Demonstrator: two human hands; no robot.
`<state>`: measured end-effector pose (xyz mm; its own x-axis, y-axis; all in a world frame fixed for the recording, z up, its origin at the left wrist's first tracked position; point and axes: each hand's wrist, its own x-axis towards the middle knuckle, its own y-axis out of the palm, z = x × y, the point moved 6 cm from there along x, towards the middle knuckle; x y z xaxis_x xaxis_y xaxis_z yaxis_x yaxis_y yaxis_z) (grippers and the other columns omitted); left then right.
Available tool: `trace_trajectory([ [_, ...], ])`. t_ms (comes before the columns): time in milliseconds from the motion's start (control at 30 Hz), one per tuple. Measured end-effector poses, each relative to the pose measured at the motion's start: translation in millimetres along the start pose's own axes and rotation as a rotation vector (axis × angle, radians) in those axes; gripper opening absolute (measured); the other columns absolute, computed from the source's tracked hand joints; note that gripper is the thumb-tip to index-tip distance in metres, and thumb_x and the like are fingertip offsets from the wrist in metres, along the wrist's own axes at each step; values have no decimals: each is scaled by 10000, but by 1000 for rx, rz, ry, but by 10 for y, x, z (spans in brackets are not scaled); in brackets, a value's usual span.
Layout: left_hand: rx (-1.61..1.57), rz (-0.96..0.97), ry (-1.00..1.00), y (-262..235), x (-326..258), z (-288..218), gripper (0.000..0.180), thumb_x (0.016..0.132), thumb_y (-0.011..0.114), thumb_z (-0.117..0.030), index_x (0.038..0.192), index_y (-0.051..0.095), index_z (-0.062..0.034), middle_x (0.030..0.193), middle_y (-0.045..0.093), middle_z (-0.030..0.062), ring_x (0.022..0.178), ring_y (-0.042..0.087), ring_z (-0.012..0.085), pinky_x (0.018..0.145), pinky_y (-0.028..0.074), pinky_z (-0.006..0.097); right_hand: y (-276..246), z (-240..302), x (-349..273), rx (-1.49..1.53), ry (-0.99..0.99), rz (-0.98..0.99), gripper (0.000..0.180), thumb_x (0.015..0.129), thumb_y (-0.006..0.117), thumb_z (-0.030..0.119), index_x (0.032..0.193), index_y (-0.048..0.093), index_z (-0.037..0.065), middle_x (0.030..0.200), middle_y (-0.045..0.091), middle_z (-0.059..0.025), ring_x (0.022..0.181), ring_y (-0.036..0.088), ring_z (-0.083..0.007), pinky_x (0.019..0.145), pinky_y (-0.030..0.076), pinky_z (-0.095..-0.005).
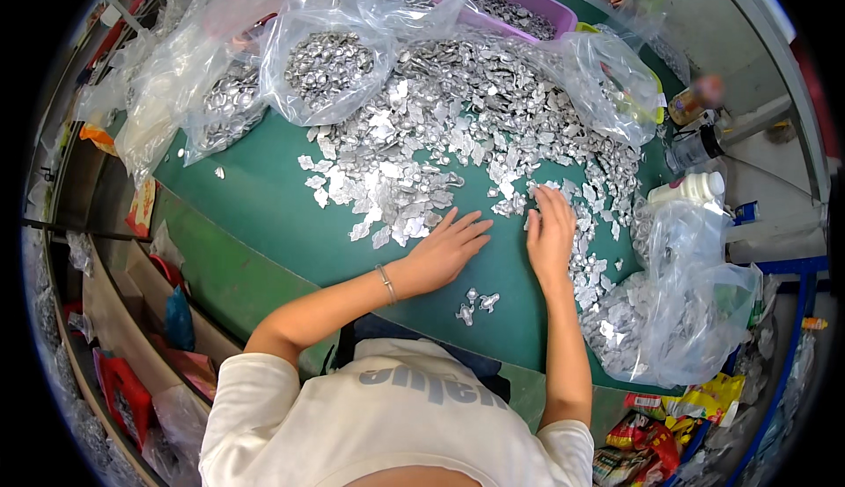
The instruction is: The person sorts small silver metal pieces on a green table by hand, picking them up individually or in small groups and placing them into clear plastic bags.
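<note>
Bordering right hand (552, 234): metal pieces (591, 269); beyond, plastic bags (679, 307).

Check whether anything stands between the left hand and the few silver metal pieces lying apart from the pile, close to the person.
Nothing visible does: only green tabletop shows between the left hand and those silver metal pieces. The big pile lies beyond the hand, on its far side.

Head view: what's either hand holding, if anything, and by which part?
Left hand: nothing seen held, fingers extended over the green tabletop. Right hand: fingers beside small silver metal pieces; whether one is gripped, or where, cannot be told.
</note>
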<state>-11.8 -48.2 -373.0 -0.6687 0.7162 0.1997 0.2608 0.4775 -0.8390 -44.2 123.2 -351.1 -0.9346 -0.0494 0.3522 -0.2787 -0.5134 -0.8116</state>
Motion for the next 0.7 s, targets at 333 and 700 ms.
trace_trajectory([
  [333, -12, -225, -52, -60, 436, 288, 429, 745, 535, 59, 1172, 555, 24, 1315, 474, 154, 1279, 393, 315, 1055, 312, 465, 53, 403, -470, -149, -134, 274, 413, 853, 574, 97, 1255, 508, 36, 1382, 421, -88, 1330, 299, -357, 1065, 213, -569],
  [700, -5, -132, 118, 55, 484, 123, 257, 767, 596, -39, 1018, 647, -38, 1159, 543, 85, 1093, 484, 247, 876, 366, 367, -53, 394, -754, -200, -100, 219, 374, 817, 629, 134, 1171, 556, 38, 1165, 536, -90, 1181, 438, -312, 1030, 250, -517],
])
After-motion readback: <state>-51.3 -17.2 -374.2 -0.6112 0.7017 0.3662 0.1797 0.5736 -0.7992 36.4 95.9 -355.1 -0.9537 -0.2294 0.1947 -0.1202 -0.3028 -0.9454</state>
